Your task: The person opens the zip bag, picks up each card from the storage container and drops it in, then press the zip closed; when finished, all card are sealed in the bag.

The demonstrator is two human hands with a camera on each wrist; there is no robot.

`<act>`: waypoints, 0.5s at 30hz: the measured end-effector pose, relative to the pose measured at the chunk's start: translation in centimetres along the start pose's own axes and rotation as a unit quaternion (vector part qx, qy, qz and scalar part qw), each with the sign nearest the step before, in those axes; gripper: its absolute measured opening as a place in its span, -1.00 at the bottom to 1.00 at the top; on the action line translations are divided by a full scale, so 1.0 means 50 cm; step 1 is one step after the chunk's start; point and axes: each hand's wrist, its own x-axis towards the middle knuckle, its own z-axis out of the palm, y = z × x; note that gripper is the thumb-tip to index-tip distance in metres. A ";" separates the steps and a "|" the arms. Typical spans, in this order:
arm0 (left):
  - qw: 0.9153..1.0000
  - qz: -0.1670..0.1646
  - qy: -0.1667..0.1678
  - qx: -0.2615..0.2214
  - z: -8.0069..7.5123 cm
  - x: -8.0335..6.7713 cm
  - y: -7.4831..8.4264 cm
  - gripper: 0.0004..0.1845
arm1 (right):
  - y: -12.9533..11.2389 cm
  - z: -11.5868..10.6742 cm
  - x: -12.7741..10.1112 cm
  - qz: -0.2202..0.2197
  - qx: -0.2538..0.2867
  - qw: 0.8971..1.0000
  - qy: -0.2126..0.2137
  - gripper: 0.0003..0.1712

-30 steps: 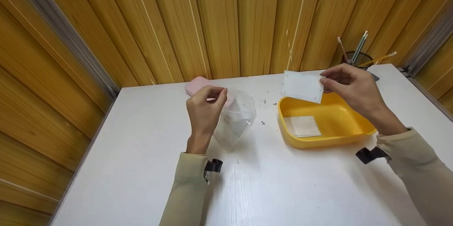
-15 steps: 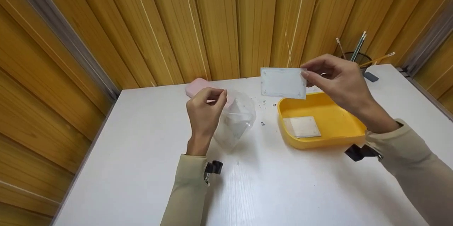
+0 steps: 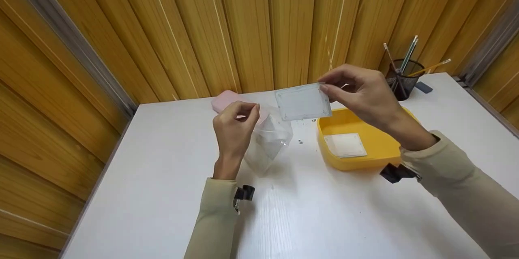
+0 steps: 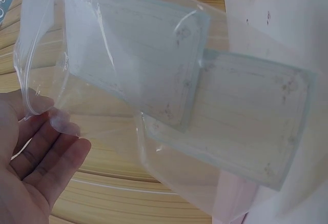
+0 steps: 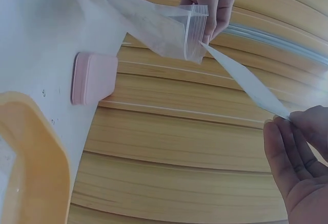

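Fingers (image 3: 248,110) of the left hand (image 3: 234,129) pinch the top edge of a clear zip bag (image 3: 268,143), holding its mouth up while its lower end rests on the tabletop (image 3: 162,178). The right hand (image 3: 363,95) pinches one end of a pale translucent card (image 3: 303,102) between thumb and fingertips, the card raised in the air with its free end just beside the bag's mouth.

Behind the bag a pink case (image 3: 224,99) lies flat at the back of the white tabletop. Under the right forearm stands a yellow tray (image 3: 381,145) with a square white sheet (image 3: 346,145) lying inside. A dark mesh cup (image 3: 405,78) with pencils stands in the far right corner, and ribbed wooden panels (image 3: 259,24) wall the tabletop in.

The left wrist view looks through the bag's film and shows two cards (image 4: 241,116) overlapping; whether both are inside is unclear. The right wrist view shows the held card edge-on, its tip touching the bag's zip strip (image 5: 197,32), which the head view does not resolve.
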 end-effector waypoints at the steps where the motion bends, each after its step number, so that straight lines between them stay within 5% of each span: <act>1: 1.000 0.002 0.001 0.001 0.000 0.000 0.000 -0.97 | -0.001 0.002 0.002 -0.003 0.000 1.000 -0.003 -0.81; 15: 1.000 -0.004 -0.006 0.002 -0.001 -0.001 0.004 -0.94 | -0.007 0.031 0.028 -0.027 -0.031 0.998 -0.043 -0.84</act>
